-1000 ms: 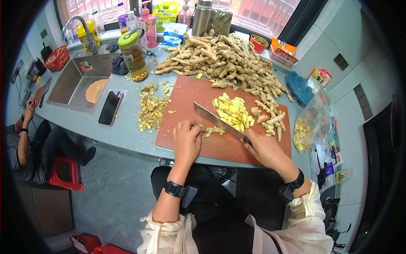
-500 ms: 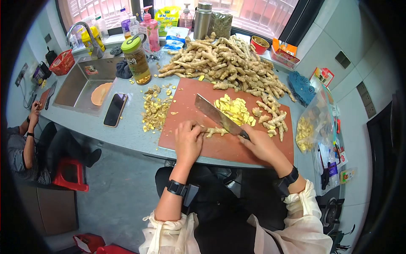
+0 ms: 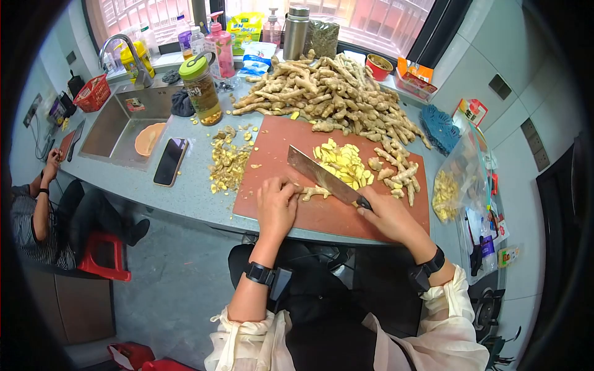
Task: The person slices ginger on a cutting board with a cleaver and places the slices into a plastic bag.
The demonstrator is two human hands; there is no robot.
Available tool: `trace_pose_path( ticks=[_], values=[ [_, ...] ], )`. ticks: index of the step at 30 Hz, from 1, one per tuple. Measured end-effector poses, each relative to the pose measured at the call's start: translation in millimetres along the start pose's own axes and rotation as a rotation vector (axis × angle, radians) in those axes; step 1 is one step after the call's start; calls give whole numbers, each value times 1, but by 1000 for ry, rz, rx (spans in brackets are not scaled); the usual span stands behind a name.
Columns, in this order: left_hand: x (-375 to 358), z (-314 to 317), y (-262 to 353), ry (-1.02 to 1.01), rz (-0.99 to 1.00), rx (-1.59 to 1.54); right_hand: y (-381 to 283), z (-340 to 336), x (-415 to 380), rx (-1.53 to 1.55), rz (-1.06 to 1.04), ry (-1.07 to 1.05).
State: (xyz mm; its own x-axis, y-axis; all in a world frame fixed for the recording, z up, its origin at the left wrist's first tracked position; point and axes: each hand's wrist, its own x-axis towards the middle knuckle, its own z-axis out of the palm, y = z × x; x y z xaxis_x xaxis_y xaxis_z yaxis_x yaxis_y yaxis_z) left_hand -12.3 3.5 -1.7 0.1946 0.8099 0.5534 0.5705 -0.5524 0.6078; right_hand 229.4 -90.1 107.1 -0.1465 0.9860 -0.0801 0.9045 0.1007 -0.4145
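Note:
On the near part of the brown cutting board (image 3: 334, 219), my left hand (image 3: 276, 204) is closed around one end of a ginger root (image 3: 314, 193), whose knobbly other end points right. My right hand (image 3: 393, 216) grips the dark handle of a cleaver (image 3: 325, 178). Its wide blade slants up and left, close over the ginger root. Just behind the blade lies a heap of yellow ginger slices (image 3: 343, 162). Several loose ginger pieces (image 3: 405, 173) rest on the right side of the board.
A large pile of ginger (image 3: 328, 89) covers the back of the counter. Ginger peelings (image 3: 226, 159) and a phone (image 3: 171, 162) lie left of the board, near a sink (image 3: 111, 139). A bag of slices (image 3: 445, 195) stands right. Another person (image 3: 40, 216) sits at far left.
The cleaver and my right hand have come slightly down and toward me. My left hand keeps its hold on the ginger root.

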Motion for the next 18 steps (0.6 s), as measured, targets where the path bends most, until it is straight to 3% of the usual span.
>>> trace_pose_path(
  ticks=[18],
  values=[
    [0, 2, 0, -14, -6, 18, -6, 4, 13, -158, 9, -73]
  ],
)
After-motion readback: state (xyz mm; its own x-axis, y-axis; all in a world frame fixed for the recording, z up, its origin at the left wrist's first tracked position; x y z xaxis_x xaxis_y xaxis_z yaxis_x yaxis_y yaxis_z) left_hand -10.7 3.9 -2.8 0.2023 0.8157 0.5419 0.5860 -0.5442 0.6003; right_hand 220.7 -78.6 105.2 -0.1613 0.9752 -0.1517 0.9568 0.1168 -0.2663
